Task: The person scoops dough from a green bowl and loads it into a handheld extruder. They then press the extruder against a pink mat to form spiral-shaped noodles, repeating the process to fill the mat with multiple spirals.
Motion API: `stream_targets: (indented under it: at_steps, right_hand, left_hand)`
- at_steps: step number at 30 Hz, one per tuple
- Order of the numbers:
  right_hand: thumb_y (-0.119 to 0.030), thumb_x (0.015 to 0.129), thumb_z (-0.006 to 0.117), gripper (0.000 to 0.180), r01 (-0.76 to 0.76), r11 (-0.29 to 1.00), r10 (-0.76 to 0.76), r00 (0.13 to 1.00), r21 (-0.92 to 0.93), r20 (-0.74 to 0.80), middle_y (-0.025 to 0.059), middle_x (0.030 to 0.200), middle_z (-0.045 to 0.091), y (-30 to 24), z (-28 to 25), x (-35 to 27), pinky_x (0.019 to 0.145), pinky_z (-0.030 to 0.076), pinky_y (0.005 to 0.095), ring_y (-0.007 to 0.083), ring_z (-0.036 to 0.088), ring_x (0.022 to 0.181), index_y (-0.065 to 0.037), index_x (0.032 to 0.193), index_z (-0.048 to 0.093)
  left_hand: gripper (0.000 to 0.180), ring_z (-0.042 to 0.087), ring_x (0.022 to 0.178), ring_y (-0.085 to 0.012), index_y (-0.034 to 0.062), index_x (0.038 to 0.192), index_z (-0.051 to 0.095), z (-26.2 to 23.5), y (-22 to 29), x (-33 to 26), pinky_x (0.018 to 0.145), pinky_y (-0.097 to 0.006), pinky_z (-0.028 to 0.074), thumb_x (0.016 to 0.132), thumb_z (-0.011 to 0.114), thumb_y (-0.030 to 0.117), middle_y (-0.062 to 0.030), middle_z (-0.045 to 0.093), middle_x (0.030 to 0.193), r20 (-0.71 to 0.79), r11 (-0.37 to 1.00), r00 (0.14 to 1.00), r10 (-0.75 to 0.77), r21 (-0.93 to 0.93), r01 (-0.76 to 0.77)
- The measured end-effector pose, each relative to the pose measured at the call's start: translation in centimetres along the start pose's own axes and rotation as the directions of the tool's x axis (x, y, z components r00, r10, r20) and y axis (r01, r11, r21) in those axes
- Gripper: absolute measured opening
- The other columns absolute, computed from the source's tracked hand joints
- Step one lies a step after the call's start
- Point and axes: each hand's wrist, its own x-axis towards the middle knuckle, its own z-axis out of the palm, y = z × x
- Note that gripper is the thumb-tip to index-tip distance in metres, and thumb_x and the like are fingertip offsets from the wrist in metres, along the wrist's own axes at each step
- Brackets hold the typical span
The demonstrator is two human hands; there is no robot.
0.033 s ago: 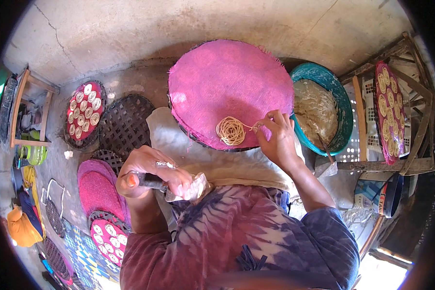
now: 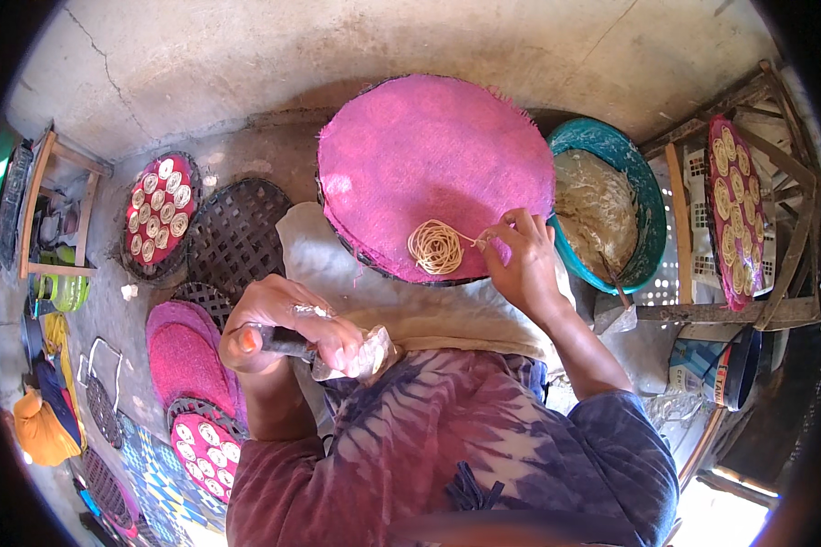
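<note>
A round tray covered in pink cloth [image 2: 410, 155] rests before me. Near its front edge lies a coil of thin, pale dough strands [image 2: 435, 247]. My right hand [image 2: 524, 260] is at the coil's right side, thumb and fingertips pinching the loose strand end. Lower left, off the tray, my left hand [image 2: 287, 324] is wrapped round a dark-handled tool [image 2: 285, 341] with a whitish, dough-smeared end [image 2: 371, 356]; its exact kind is unclear. White dough smears the back of that hand.
Right of the tray stands a teal basin [image 2: 649, 228] of pale dough [image 2: 593, 205]. Beyond it, a wooden frame [image 2: 730, 312] supports another tray of coils [image 2: 735, 210]. On the left floor lie a coil-filled tray [image 2: 161, 246], a black woven tray [image 2: 237, 228] and round pink cloths [image 2: 187, 356].
</note>
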Motion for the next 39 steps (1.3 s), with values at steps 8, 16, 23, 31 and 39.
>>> stream_targets:
  at_steps: [8,16,23,31,39]
  right_hand:
    - [-0.011,0.073,0.069,0.011,0.141,0.989,-0.140,0.990,-0.052,0.010,0.0086,0.099,0.057,-0.9,0.7,-0.8,0.077,0.038,0.0423,0.0282,0.053,0.089,-0.009,0.084,0.069]
    - [-0.016,0.076,0.070,0.016,0.122,0.991,-0.112,0.978,-0.051,0.173,0.0122,0.101,0.057,-1.5,0.0,0.8,0.080,0.040,0.0446,0.0313,0.054,0.093,-0.008,0.090,0.070]
    - [-0.074,0.087,0.040,0.092,-0.497,0.497,-0.092,0.785,0.711,0.613,0.0259,0.131,0.052,-2.0,-9.1,0.0,0.098,0.045,0.0435,0.0318,0.055,0.119,0.001,0.141,0.040]
    - [-0.076,0.091,0.026,0.089,-0.867,0.218,0.157,0.485,0.449,0.860,0.0249,0.086,0.066,4.0,-15.8,2.0,0.061,0.056,0.0311,0.0239,0.068,0.067,0.002,0.130,0.044]
    - [-0.070,0.095,0.029,0.075,-0.818,0.463,0.263,0.493,0.340,0.829,0.0091,0.069,0.060,3.6,-14.6,3.0,0.050,0.048,0.0260,0.0137,0.060,0.056,-0.002,0.102,0.058]
  left_hand:
    - [0.073,0.066,0.059,-0.0400,-0.0176,0.078,0.066,0.6,-0.1,-0.1,0.059,-0.045,0.054,0.092,0.047,0.052,-0.0289,0.063,0.067,-0.039,0.999,0.999,0.034,-0.001,-0.034]
    - [0.065,0.061,0.049,-0.0357,-0.0069,0.074,0.063,-0.6,5.4,3.7,0.051,-0.045,0.054,0.101,0.039,0.047,-0.0211,0.061,0.059,0.307,0.983,0.938,0.163,-0.131,-0.128]
    - [0.070,0.058,0.080,-0.0280,0.0076,0.097,0.057,-1.5,2.9,12.5,0.064,-0.037,0.048,0.092,0.027,0.071,-0.0090,0.061,0.088,-0.154,0.865,0.944,0.293,-0.377,-0.330]
    - [0.074,0.053,0.103,-0.0290,0.0039,0.114,0.051,-5.6,-11.0,22.1,0.080,-0.035,0.048,0.091,0.028,0.071,-0.0095,0.055,0.102,-0.022,0.518,0.991,0.134,-0.851,-0.089]
    - [0.062,0.054,0.091,-0.0272,0.0085,0.101,0.056,-8.0,-16.5,21.7,0.089,-0.042,0.045,0.095,0.026,0.062,-0.0081,0.057,0.092,-0.221,0.480,0.963,0.154,-0.835,-0.269]
